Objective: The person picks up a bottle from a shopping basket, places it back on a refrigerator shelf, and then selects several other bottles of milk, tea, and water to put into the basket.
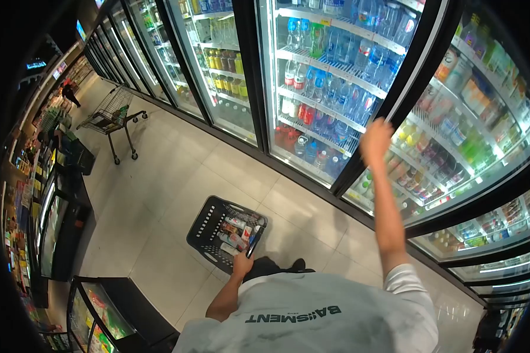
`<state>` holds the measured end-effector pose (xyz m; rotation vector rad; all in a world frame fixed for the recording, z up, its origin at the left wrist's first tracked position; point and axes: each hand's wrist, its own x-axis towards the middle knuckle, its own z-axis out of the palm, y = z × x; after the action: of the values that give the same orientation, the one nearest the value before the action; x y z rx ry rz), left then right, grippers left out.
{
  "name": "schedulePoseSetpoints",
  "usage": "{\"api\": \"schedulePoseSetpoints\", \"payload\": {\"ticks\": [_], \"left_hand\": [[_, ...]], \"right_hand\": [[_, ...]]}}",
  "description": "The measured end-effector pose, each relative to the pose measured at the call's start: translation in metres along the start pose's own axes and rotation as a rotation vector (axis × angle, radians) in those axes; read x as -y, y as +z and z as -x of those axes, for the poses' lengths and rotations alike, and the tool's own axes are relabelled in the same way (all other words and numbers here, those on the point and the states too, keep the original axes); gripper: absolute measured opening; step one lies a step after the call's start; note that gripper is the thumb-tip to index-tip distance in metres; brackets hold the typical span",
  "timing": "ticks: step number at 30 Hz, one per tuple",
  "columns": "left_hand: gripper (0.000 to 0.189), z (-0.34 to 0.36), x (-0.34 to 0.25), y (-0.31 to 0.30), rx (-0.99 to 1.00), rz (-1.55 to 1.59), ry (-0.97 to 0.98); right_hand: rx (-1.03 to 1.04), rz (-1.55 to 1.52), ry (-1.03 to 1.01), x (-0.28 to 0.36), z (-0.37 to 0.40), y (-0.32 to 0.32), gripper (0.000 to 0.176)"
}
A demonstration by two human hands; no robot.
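Note:
My left hand [242,265] is closed around the handle of a black shopping basket [203,220], which hangs low at my left side. Inside the basket lie several cans and small packs [234,235], some partly hidden by its rim. My right arm is stretched out to a glass cooler door [321,76]. At the dark upright edge of that door, my right hand [376,141] is curled on the door handle, slightly blurred. Behind the glass stand rows of drink bottles [330,85] on white racks.
More glass-door coolers line the wall on both sides, one with yellow bottles [225,60]. A shopping cart [113,115] stands on the tiled floor [176,159] farther off. Dark display cases [118,312] are at my left. A person [69,92] is far down the aisle.

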<state>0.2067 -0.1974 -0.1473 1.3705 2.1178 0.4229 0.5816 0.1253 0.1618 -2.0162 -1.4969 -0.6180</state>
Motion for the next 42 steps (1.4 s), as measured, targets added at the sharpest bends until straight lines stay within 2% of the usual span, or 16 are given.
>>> {"api": "schedulePoseSetpoints", "payload": {"ticks": [1, 3, 5, 6, 7, 8, 9, 10, 12, 15, 18, 19, 24, 30, 36, 42], "left_hand": [[0.027, 0.0, 0.002, 0.001, -0.011, 0.008, 0.004], [0.028, -0.004, 0.01, 0.006, -0.002, 0.034, 0.081], [0.028, -0.006, 0.013, 0.002, 0.029, 0.031, 0.101], [0.028, -0.008, 0.014, 0.002, 0.064, 0.029, 0.111], [0.029, -0.008, 0.018, 0.003, 0.046, -0.018, 0.145], [0.029, -0.01, 0.032, 0.015, -0.061, 0.04, 0.272], [0.029, -0.005, 0.04, 0.017, -0.03, 0.029, 0.277], [0.03, -0.004, 0.039, 0.012, -0.001, 0.02, 0.283], [0.032, 0.013, 0.036, -0.011, 0.046, 0.127, 0.268], [0.032, 0.021, 0.059, -0.018, 0.166, 0.081, 0.31], [0.032, 0.024, 0.074, -0.009, 0.216, 0.054, 0.339], [0.032, 0.027, 0.073, -0.006, 0.242, 0.057, 0.358], [0.034, 0.047, 0.078, 0.004, 0.316, 0.003, 0.486], [0.032, 0.065, 0.074, -0.012, 0.521, -0.169, 0.428], [0.032, 0.081, 0.037, -0.029, 0.732, -0.349, 0.645], [0.034, 0.064, 0.042, 0.049, 0.777, -0.322, 1.036]], "right_hand": [[0.241, -0.02, -0.186, 0.026, 0.048, 0.007, 0.015], [0.593, -0.618, -0.484, 0.077, 0.175, 0.066, 0.019], [0.71, -0.573, -0.906, 0.125, 0.297, 0.073, 0.044], [1.024, -0.482, -0.999, 0.145, 0.318, 0.039, 0.059], [1.102, -0.591, -1.095, 0.153, 0.37, 0.07, 0.067], [0.932, -0.588, -1.315, 0.156, 0.385, 0.05, 0.067], [0.996, -0.587, -1.358, 0.162, 0.405, 0.056, 0.048], [0.99, -0.589, -1.35, 0.173, 0.407, 0.056, 0.048], [1.275, -0.199, -1.491, 0.189, 0.416, 0.051, 0.029], [1.448, -0.117, -1.426, 0.195, 0.425, 0.041, 0.022], [1.3, -0.135, -1.366, 0.184, 0.456, 0.049, 0.018], [1.292, -0.123, -1.31, 0.181, 0.446, 0.026, 0.016], [1.299, -0.106, -1.19, 0.151, 0.468, 0.011, 0.019], [1.372, -0.085, -0.936, 0.123, 0.496, -0.02, 0.018], [1.414, -0.112, -0.661, 0.072, 0.526, -0.051, 0.024], [1.392, -0.107, -0.353, 0.015, 0.541, -0.073, 0.025]]}}
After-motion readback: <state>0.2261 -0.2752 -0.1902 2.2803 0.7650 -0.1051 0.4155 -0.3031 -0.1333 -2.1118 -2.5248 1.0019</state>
